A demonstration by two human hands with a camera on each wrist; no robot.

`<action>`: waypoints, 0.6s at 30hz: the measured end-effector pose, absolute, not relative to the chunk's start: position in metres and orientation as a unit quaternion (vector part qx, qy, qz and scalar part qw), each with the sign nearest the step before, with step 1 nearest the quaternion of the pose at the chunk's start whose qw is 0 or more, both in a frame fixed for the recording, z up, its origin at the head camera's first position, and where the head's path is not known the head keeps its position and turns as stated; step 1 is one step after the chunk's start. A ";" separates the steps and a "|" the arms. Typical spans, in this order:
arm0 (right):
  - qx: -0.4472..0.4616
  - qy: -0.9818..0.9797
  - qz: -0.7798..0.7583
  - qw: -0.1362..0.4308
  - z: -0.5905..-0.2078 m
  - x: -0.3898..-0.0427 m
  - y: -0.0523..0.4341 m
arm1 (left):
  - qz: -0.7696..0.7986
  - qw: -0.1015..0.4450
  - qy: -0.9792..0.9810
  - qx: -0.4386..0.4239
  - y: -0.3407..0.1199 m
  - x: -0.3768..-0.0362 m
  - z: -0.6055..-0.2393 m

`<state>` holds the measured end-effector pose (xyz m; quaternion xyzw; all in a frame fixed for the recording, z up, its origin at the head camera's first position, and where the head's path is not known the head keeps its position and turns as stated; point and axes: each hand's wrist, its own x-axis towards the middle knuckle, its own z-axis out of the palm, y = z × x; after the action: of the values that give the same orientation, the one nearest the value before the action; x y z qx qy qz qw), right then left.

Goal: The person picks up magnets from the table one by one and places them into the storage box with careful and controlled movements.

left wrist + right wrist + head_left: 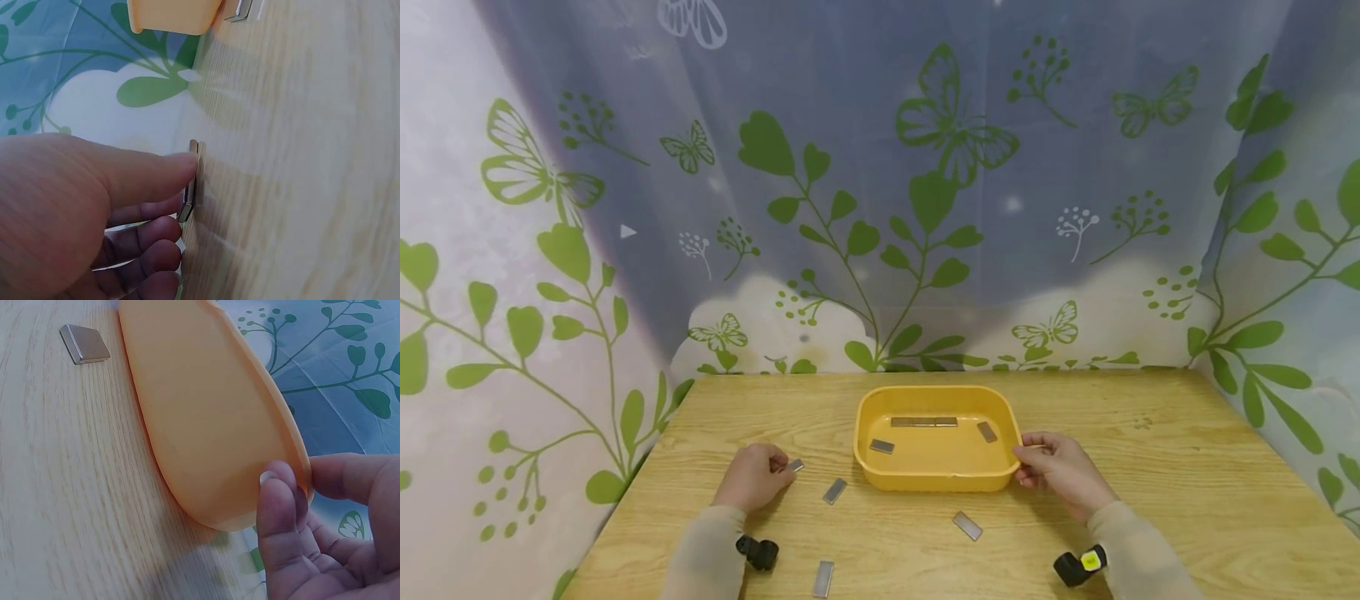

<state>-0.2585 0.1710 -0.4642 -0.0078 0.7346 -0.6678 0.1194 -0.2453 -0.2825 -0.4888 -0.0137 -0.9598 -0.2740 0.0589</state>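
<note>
A small metal plate (pixel 190 181) is pinched at the worktop (pixel 1150 483) by the left hand (pixel 752 479), seemingly by its edges alone, so it could be dropped, while the yellow tray's (pixel 936 479) rim is gripped by the right hand (pixel 1063 471).

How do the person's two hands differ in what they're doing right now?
The left hand pinches a small metal plate lying on the table; the right hand grips the rim of the yellow tray. The left hand sits apart from the tray, while the right touches it. Both rest low over the table.
</note>
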 end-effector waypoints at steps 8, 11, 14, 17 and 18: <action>-0.005 0.737 -0.665 0.120 -0.464 -0.257 0.170 | -0.267 0.053 -0.962 -0.007 -0.282 -0.246 -0.488; -0.003 0.737 -0.665 0.122 -0.465 -0.258 0.170 | -0.269 0.049 -0.962 -0.002 -0.281 -0.246 -0.487; -0.002 0.736 -0.666 0.123 -0.464 -0.257 0.170 | -0.274 0.045 -0.961 0.004 -0.280 -0.246 -0.487; -0.002 0.736 -0.665 0.123 -0.464 -0.257 0.170 | -0.277 0.045 -0.960 0.006 -0.280 -0.246 -0.489; -0.002 0.736 -0.665 0.122 -0.463 -0.258 0.169 | -0.278 0.046 -0.960 0.006 -0.280 -0.246 -0.489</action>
<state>-0.2577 0.1694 -0.4634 -0.0020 0.7364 -0.6654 0.1222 -0.2459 -0.2801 -0.4895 0.0065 -0.9595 -0.2778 0.0459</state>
